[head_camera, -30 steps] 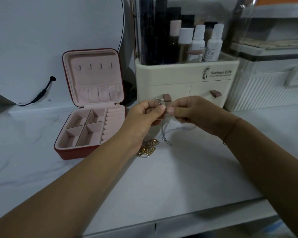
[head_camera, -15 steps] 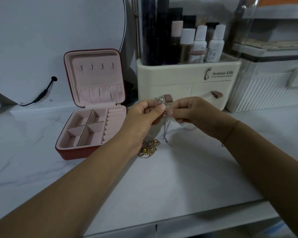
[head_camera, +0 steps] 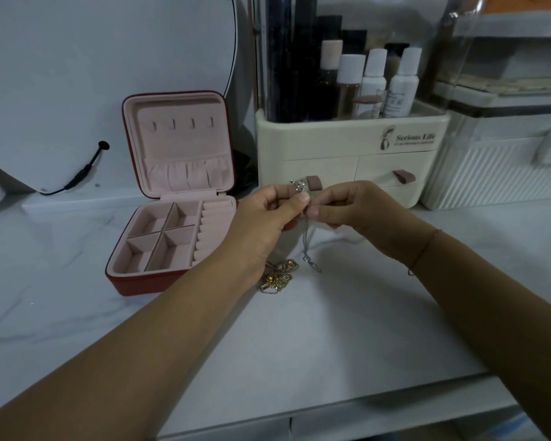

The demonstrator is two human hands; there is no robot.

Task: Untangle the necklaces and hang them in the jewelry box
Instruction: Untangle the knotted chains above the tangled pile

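Observation:
A silver necklace [head_camera: 308,246] hangs between my two hands above the marble counter, its pendant sticking up by my left thumb. My left hand [head_camera: 268,222] pinches it near the pendant, and my right hand [head_camera: 353,211] pinches the chain right beside it. The chain's lower end trails onto the counter. A tangled gold necklace [head_camera: 279,276] lies on the counter just below my left hand. The red jewelry box [head_camera: 172,198] stands open at the left, with pink lining, several small hooks in its lid and nothing in its compartments.
A cream cosmetics organiser [head_camera: 350,154] with bottles and two drawers stands right behind my hands. A white ribbed container [head_camera: 503,167] sits at the right. A round white mirror [head_camera: 102,74] with a black cable leans at the back left. The counter's front edge runs below my forearms.
Both hands stay together on the silver necklace, working it with only slight finger movement. The gold necklace and the box have not moved.

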